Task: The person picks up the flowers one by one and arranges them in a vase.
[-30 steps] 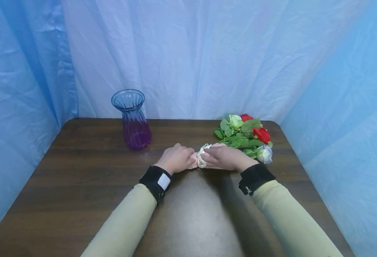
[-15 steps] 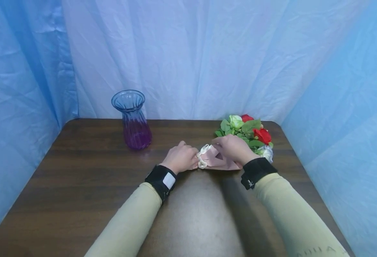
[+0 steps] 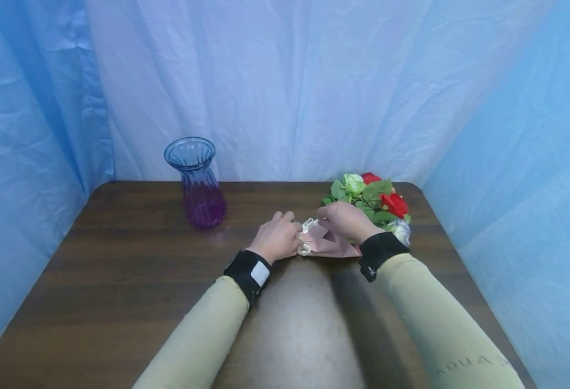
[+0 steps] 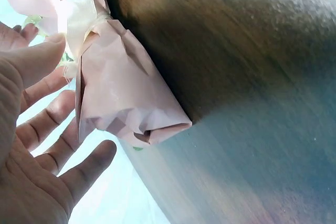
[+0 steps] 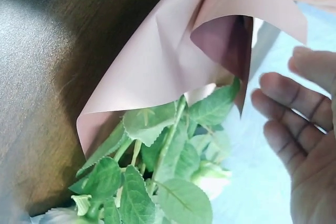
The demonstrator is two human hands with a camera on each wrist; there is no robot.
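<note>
Right hand [image 3: 348, 220] lifted from creased pink wrapper [image 5: 147, 69] holding roses [image 3: 394, 205]; left hand [image 3: 276, 237] near bow [image 4: 79, 18]; both hands' fingers apart.

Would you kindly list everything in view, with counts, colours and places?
Table: one, dark brown, in the foreground
Curtains: count unclear, pale blue, around the table
Vase: one, blue above and purple below, upright at back left
Wrapping: one bundle, pink, on the table, right of the vase
Ribbon: one, cream, tied round the wrapping
Roses: at least four (two red, one greenish, one whitish), at the wrapping's right end
Leaves: many, green, among the roses
Wristbands: two, black, one per wrist
Sleeves: two, pale yellow, on the forearms
Left hand: one, bare, by the ribbon
Right hand: one, bare, by the wrapping
</note>
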